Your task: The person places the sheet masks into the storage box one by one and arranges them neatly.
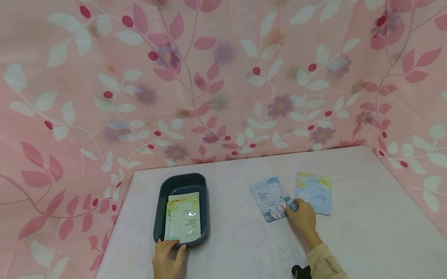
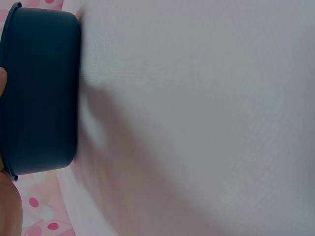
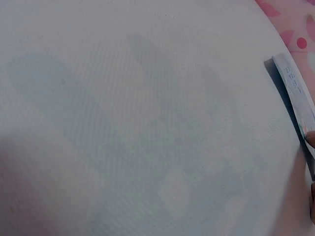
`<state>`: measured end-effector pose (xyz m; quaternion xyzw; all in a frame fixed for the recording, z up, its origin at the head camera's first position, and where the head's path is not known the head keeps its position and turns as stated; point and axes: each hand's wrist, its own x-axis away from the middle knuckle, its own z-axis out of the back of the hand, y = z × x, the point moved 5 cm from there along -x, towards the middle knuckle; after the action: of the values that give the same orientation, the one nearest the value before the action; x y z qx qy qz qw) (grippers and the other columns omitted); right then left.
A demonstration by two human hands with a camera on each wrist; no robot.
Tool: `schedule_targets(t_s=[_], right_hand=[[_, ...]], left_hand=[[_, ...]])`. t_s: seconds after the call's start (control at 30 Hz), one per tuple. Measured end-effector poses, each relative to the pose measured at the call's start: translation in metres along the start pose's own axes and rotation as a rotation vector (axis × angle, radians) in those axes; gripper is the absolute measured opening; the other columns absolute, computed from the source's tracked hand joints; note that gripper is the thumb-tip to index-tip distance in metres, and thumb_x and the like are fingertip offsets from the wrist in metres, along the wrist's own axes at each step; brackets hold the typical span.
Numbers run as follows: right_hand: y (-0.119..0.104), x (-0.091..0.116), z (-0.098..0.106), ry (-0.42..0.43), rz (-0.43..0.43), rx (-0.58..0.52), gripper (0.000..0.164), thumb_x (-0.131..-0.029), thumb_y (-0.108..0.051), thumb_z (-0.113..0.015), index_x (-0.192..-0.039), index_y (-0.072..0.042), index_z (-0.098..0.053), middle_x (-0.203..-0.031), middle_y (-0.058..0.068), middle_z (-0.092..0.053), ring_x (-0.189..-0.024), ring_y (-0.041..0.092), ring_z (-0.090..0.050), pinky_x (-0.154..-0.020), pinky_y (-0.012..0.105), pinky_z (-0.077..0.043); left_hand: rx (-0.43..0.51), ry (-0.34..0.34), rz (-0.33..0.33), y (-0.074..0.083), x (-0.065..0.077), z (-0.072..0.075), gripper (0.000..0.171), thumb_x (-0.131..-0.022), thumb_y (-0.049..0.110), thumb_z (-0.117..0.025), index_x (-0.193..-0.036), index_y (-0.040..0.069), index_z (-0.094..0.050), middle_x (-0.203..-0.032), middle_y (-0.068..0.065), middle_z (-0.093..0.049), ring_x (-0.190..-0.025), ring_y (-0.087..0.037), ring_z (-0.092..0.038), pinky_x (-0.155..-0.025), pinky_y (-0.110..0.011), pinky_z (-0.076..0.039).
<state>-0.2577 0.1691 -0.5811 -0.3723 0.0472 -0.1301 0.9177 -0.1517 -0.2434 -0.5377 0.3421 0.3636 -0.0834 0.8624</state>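
A dark teal rectangular dish [image 1: 205,206] stands on the left of the table, with light green and yellow printed sachets [image 1: 182,218] lying inside. My left hand [image 1: 166,265] holds its near rim, thumb toward the outer wall; in the left wrist view that dish [image 2: 42,93] shows from the side. On the right, my right hand [image 1: 303,218] pinches the lower right edge of a grey-blue floral sachet [image 1: 269,198]. In the right wrist view the sachet [image 3: 293,88] appears slightly raised, a shadow beneath it. A light blue and yellow sachet [image 1: 314,191] lies just beyond.
A white cloth covers the table [image 1: 237,257]. Pink floral fabric [image 1: 218,89] hangs behind the table and along both sides. A black strap piece [image 1: 302,273] sticks out beside the right sleeve [image 1: 329,268].
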Motion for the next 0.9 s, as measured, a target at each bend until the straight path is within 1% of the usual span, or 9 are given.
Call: schedule_targets(t_s=[0.17, 0.27, 0.37, 0.43, 0.63, 0.9], right_hand=[[0.003, -0.003, -0.003, 0.01, -0.042, 0.002, 0.047, -0.085, -0.018, -0.066, -0.118, 0.013, -0.053, -0.113, 0.033, -0.058, -0.105, 0.047, -0.056, -0.085, 0.054, -0.048], [0.004, -0.005, -0.002, 0.02, -0.049, -0.013, 0.04, -0.086, -0.015, -0.063, -0.113, 0.014, -0.056, -0.107, 0.032, -0.06, -0.101, 0.046, -0.057, -0.083, 0.054, -0.049], [0.003, -0.007, -0.001, 0.04, -0.032, -0.026, 0.033, -0.085, -0.012, -0.063, -0.105, 0.014, -0.06, -0.099, 0.031, -0.063, -0.094, 0.045, -0.06, -0.079, 0.053, -0.05], [0.004, -0.008, 0.0, 0.042, -0.029, -0.03, 0.031, -0.085, -0.011, -0.063, -0.102, 0.014, -0.062, -0.096, 0.03, -0.064, -0.091, 0.044, -0.061, -0.077, 0.053, -0.051], [0.006, -0.012, 0.0, 0.014, -0.038, -0.045, 0.031, -0.084, -0.012, -0.066, -0.101, 0.013, -0.063, -0.094, 0.029, -0.065, -0.088, 0.041, -0.062, -0.075, 0.05, -0.053], [0.003, -0.012, 0.001, -0.036, -0.02, -0.084, 0.03, -0.084, -0.012, -0.066, -0.1, 0.013, -0.064, -0.091, 0.027, -0.066, -0.082, 0.039, -0.063, -0.071, 0.048, -0.053]], left_hand=[[-0.003, 0.003, -0.004, 0.0, 0.001, 0.0, 0.027, -0.056, -0.011, -0.083, -0.078, -0.006, -0.067, -0.074, -0.013, -0.065, -0.072, -0.026, -0.06, -0.09, -0.062, -0.038], [0.001, 0.004, -0.004, 0.0, 0.001, 0.0, 0.027, -0.056, -0.011, -0.083, -0.078, -0.006, -0.067, -0.074, -0.013, -0.065, -0.073, -0.026, -0.06, -0.09, -0.063, -0.038], [0.005, 0.003, -0.003, -0.001, 0.001, 0.0, 0.027, -0.057, -0.011, -0.083, -0.078, -0.006, -0.067, -0.074, -0.012, -0.065, -0.073, -0.026, -0.06, -0.09, -0.064, -0.038], [0.008, 0.002, -0.003, -0.001, 0.001, 0.0, 0.026, -0.057, -0.01, -0.083, -0.078, -0.006, -0.067, -0.074, -0.012, -0.065, -0.073, -0.026, -0.06, -0.09, -0.064, -0.037], [0.007, 0.0, 0.007, -0.001, 0.001, 0.0, 0.026, -0.058, -0.01, -0.082, -0.079, -0.006, -0.067, -0.074, -0.013, -0.065, -0.073, -0.026, -0.061, -0.091, -0.064, -0.037], [0.005, -0.009, 0.026, -0.002, 0.0, -0.001, 0.026, -0.058, -0.011, -0.082, -0.079, -0.006, -0.067, -0.075, -0.013, -0.065, -0.074, -0.027, -0.061, -0.092, -0.064, -0.036]])
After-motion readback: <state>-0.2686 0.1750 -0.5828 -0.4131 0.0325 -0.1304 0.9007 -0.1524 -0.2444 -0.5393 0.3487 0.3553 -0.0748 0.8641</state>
